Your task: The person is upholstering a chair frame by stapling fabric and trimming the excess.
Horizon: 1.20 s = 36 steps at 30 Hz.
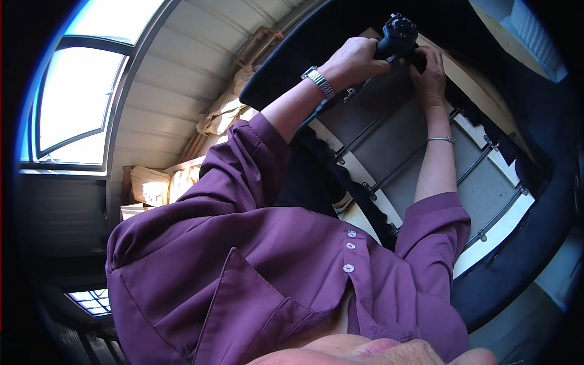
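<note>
My left hand [358, 59], with a metal watch on its wrist, is wrapped round the grip of a dark staple gun [400, 33]. The tool's head points up and away at the far side of an upholstered furniture piece [523, 267] in black cloth. Just right of the tool, my right hand [431, 74] has its fingers bent and pinched on the black cloth [420, 61] at the frame's edge; the fingertips are partly hidden. Below my hands lies a grey panel [404, 131] crossed by several thin dark metal rods [409, 165].
White strips [496, 240] with rod brackets run along the frame's sides, beside ragged black cloth edges [371, 201]. Cream cloth bundles [222, 112] and a wooden frame [258, 45] stand by the ribbed wall at left. A bright window [79, 97] is farther left.
</note>
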Each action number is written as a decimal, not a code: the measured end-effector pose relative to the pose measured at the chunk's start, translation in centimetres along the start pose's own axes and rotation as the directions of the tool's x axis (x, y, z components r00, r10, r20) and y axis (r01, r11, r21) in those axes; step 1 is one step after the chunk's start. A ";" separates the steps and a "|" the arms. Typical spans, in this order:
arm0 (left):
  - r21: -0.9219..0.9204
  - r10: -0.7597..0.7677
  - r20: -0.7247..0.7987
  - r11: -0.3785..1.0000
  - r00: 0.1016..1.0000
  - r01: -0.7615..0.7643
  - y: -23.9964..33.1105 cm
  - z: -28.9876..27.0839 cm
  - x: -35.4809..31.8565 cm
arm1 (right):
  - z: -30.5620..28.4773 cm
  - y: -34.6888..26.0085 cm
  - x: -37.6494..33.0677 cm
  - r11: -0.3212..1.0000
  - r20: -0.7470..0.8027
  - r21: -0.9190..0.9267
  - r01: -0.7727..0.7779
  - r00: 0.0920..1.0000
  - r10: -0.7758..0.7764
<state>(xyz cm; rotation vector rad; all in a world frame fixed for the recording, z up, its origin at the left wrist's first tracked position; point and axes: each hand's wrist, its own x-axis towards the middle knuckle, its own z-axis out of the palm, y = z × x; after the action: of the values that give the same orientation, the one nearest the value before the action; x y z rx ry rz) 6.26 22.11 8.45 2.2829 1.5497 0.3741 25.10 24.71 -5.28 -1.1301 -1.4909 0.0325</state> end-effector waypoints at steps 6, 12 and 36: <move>-0.396 -0.064 -0.003 0.916 0.998 0.058 -2.9 -0.1 -1.6 | -2.4 0.7 -1.0 0.974 0.092 -0.185 -0.127 0.985 0.146; -0.426 -0.077 0.019 0.901 0.997 0.078 -4.0 0.2 -1.8 | -1.8 1.2 -1.1 0.967 0.091 -0.256 -0.016 0.995 0.041; -0.400 0.003 -0.003 0.917 1.000 -0.004 -1.0 -0.2 -0.5 | -0.8 0.1 -2.5 0.975 0.049 -0.218 0.045 0.998 -0.035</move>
<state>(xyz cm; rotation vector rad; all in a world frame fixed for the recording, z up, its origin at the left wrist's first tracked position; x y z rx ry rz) 5.13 22.02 8.15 1.9658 1.3235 0.6313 25.37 22.73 -6.96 -1.2821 -1.5850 -0.1386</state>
